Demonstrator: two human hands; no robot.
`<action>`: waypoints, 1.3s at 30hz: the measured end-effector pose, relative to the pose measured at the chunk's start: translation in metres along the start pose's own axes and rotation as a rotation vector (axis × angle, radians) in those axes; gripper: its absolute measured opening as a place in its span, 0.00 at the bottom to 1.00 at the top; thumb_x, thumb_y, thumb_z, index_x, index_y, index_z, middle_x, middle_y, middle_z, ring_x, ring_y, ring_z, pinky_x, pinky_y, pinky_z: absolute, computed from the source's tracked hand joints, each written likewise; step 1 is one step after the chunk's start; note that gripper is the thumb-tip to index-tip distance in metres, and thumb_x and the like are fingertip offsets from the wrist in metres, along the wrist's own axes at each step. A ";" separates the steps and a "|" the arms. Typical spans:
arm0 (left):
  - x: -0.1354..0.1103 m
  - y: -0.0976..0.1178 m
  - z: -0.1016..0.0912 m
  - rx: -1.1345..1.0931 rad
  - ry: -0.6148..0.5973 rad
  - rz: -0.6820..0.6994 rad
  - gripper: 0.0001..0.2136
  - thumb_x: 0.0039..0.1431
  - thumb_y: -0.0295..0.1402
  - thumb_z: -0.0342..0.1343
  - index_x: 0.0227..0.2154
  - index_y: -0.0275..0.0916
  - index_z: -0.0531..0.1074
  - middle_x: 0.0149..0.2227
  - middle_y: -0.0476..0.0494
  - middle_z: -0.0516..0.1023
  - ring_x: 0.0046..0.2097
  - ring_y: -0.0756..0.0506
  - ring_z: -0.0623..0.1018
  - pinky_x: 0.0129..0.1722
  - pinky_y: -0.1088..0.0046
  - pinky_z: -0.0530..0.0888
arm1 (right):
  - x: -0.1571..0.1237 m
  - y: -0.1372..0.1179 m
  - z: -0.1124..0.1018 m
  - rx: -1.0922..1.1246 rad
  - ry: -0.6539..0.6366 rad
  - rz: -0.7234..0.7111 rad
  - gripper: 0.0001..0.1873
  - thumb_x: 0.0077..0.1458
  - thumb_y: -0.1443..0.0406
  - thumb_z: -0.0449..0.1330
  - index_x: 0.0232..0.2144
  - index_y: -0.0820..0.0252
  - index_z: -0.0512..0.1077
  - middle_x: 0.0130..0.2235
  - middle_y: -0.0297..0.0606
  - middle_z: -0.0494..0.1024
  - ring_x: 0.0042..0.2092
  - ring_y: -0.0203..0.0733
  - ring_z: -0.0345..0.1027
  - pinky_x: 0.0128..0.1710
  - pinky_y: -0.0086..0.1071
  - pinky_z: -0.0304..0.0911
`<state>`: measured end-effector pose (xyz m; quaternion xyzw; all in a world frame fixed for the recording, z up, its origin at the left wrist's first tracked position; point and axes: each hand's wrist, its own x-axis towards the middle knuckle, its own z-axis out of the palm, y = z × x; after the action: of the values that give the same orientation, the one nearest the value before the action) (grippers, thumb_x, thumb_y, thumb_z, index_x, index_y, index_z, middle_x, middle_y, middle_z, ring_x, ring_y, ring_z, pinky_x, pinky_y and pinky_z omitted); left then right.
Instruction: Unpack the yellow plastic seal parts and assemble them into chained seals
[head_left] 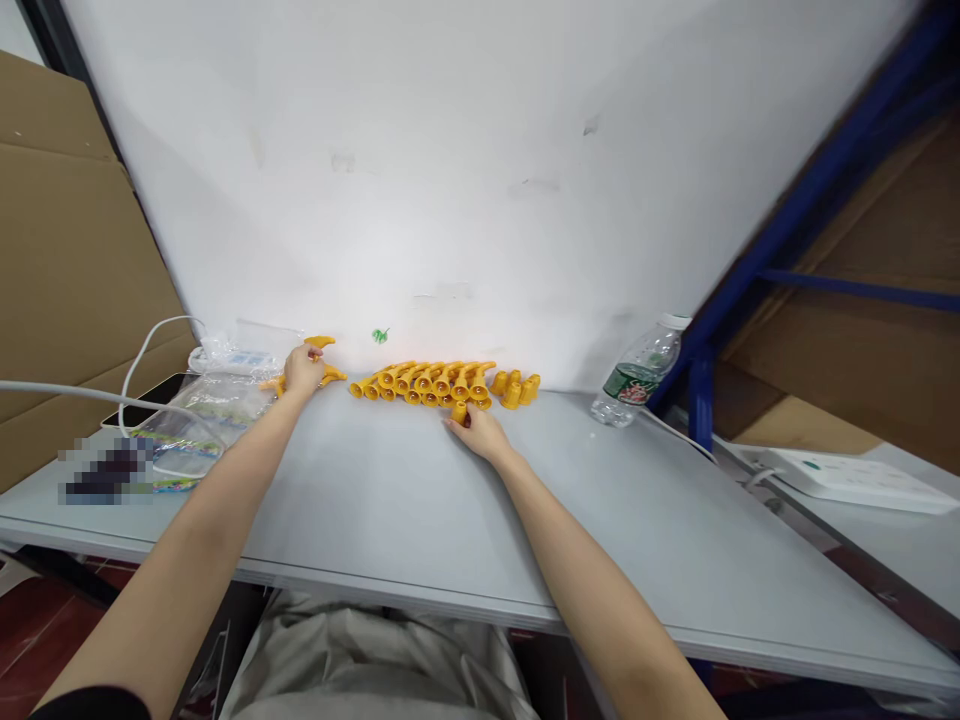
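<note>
My left hand (302, 372) is closed on a yellow curved piece (321, 341), whose tapered end sticks out above the fingers. More yellow curved pieces (334, 374) lie under and beside that hand. Between the thumb and fingers of my right hand (482, 433) is a yellow cup-shaped piece (459, 411), held just in front of a pile. The pile consists of several yellow horn-shaped pieces (424, 382) lying in stacked rows, flared open ends towards me. Right of the pile, several yellow cup-shaped pieces (512, 392) stand close together.
A clear plastic bottle (637, 375) leans near the white back panel (480, 200). At left on the grey table (375, 500) are clear plastic bags (225, 400), a white cable (124, 395) and a dark phone-like slab (142, 405). A white power strip (847, 478) lies at far right.
</note>
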<state>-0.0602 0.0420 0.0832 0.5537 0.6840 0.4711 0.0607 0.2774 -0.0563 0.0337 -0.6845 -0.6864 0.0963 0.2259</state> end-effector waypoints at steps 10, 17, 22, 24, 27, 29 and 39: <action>-0.025 0.000 -0.001 -0.101 0.105 0.044 0.13 0.59 0.25 0.51 0.46 0.40 0.64 0.44 0.41 0.75 0.46 0.44 0.77 0.47 0.67 0.71 | 0.001 0.000 0.000 -0.012 -0.002 0.005 0.12 0.57 0.56 0.60 0.31 0.57 0.67 0.32 0.36 0.76 0.33 0.39 0.67 0.29 0.29 0.55; -0.037 -0.006 -0.013 0.419 -0.154 0.295 0.20 0.65 0.28 0.46 0.59 0.41 0.61 0.54 0.35 0.69 0.50 0.39 0.77 0.48 0.64 0.73 | 0.001 0.001 0.001 -0.004 0.009 -0.009 0.11 0.57 0.56 0.60 0.30 0.57 0.66 0.31 0.35 0.75 0.32 0.39 0.67 0.29 0.29 0.54; -0.036 -0.006 -0.024 0.717 -0.352 0.473 0.23 0.64 0.23 0.41 0.61 0.41 0.60 0.53 0.33 0.68 0.50 0.39 0.77 0.46 0.63 0.74 | 0.000 0.001 0.000 -0.018 0.016 -0.014 0.11 0.57 0.56 0.60 0.30 0.56 0.66 0.31 0.36 0.75 0.32 0.40 0.67 0.29 0.29 0.55; -0.035 -0.006 -0.026 0.777 -0.401 0.550 0.23 0.64 0.22 0.40 0.60 0.40 0.61 0.52 0.33 0.69 0.50 0.40 0.77 0.46 0.64 0.74 | 0.000 0.001 0.000 -0.019 0.011 -0.008 0.11 0.57 0.56 0.60 0.30 0.56 0.66 0.31 0.37 0.76 0.32 0.40 0.67 0.29 0.29 0.55; -0.029 -0.005 -0.027 0.771 -0.367 0.558 0.22 0.66 0.25 0.39 0.62 0.38 0.59 0.52 0.32 0.70 0.49 0.40 0.77 0.46 0.65 0.74 | 0.000 0.000 0.000 -0.011 0.005 -0.002 0.11 0.57 0.56 0.60 0.31 0.57 0.66 0.32 0.37 0.76 0.33 0.40 0.68 0.29 0.30 0.55; -0.023 -0.004 -0.027 0.701 -0.299 0.490 0.22 0.67 0.28 0.39 0.63 0.36 0.57 0.53 0.31 0.70 0.49 0.39 0.78 0.46 0.65 0.74 | 0.000 0.000 0.000 -0.007 0.003 -0.002 0.11 0.57 0.56 0.60 0.31 0.57 0.67 0.32 0.37 0.76 0.33 0.40 0.68 0.30 0.29 0.56; 0.002 -0.002 -0.028 0.427 -0.184 0.263 0.20 0.66 0.32 0.43 0.58 0.41 0.68 0.49 0.36 0.79 0.49 0.39 0.78 0.48 0.65 0.72 | 0.001 0.002 0.001 0.004 0.010 -0.008 0.11 0.56 0.55 0.60 0.32 0.56 0.68 0.31 0.36 0.76 0.33 0.41 0.68 0.30 0.30 0.56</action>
<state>-0.0791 0.0270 0.0984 0.6785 0.6817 0.2677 -0.0573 0.2791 -0.0546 0.0322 -0.6817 -0.6880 0.0933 0.2309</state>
